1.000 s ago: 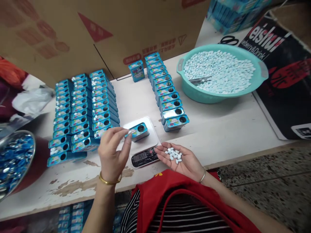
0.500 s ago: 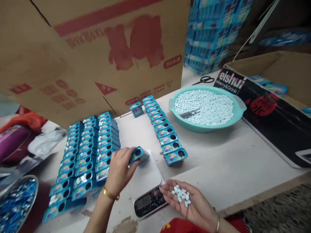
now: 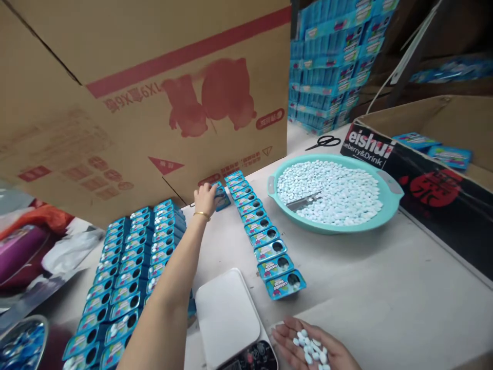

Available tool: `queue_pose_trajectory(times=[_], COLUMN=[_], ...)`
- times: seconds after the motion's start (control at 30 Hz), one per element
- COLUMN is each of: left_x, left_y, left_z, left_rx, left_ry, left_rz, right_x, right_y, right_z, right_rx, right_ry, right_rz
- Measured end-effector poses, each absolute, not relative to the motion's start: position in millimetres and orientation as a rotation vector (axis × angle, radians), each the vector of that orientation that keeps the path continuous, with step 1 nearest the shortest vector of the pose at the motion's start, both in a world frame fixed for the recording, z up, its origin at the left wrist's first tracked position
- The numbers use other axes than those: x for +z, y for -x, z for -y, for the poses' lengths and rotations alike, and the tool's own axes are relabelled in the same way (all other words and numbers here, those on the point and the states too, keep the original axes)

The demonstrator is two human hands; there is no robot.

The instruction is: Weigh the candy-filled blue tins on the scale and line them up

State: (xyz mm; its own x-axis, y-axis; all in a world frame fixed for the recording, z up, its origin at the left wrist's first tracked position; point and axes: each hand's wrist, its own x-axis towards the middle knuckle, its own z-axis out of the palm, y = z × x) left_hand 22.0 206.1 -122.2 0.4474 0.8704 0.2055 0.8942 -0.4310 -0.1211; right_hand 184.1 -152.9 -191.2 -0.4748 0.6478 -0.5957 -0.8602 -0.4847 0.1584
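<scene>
Well beyond the kitchen scale [image 3: 227, 318], the left hand [image 3: 205, 199] has its fingers closed around a blue candy tin [image 3: 221, 198]. The tin is just before the cardboard box [image 3: 154, 103], far behind the scale. Just right of the scale, the right hand [image 3: 316, 352] lies palm up, fingers loosely spread, cupping white tablets [image 3: 310, 347]. A row of open tins [image 3: 265, 237] runs back from the scale's right.
</scene>
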Motion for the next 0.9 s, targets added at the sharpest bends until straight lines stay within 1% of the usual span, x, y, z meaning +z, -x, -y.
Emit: queue_pose_trajectory(times=[0.13,0.23,0.3,0.37,0.47,0.53,0.6,0.8,0.9], left_x=[-96,-70,-63,-70,-100,-116,-118,-70,-67], left_y=[7,53,85,113,138,140,133,89,60], left_z=[-156,-81,-23,28,77,90,94,100,94], left_rx=[-0.216,-0.394,-0.351,-0.198,-0.004,0.020,0.002,-0.027,-0.013], left_ry=[2.560,2.700,2.704,2.640,2.536,2.455,2.403,2.577,2.715], left_rz=[1.477,1.339,1.415,1.508,1.529,1.517,1.485,1.333,1.288], right_x=[-179,-176,-178,-179,-177,-174,-172,-171,-170], right_y=[-184,-182,-180,-177,-172,-171,-171,-175,-174], right_z=[158,162,165,168,173,177,182,193,195], right_rx=[1.983,2.021,2.073,2.125,2.173,2.181,2.173,2.117,2.108], right_ry=[0.694,0.752,0.771,0.779,0.758,0.744,0.746,0.772,0.762], right_rz=[-0.559,-0.561,-0.555,-0.534,-0.473,-0.428,-0.387,-0.307,-0.287])
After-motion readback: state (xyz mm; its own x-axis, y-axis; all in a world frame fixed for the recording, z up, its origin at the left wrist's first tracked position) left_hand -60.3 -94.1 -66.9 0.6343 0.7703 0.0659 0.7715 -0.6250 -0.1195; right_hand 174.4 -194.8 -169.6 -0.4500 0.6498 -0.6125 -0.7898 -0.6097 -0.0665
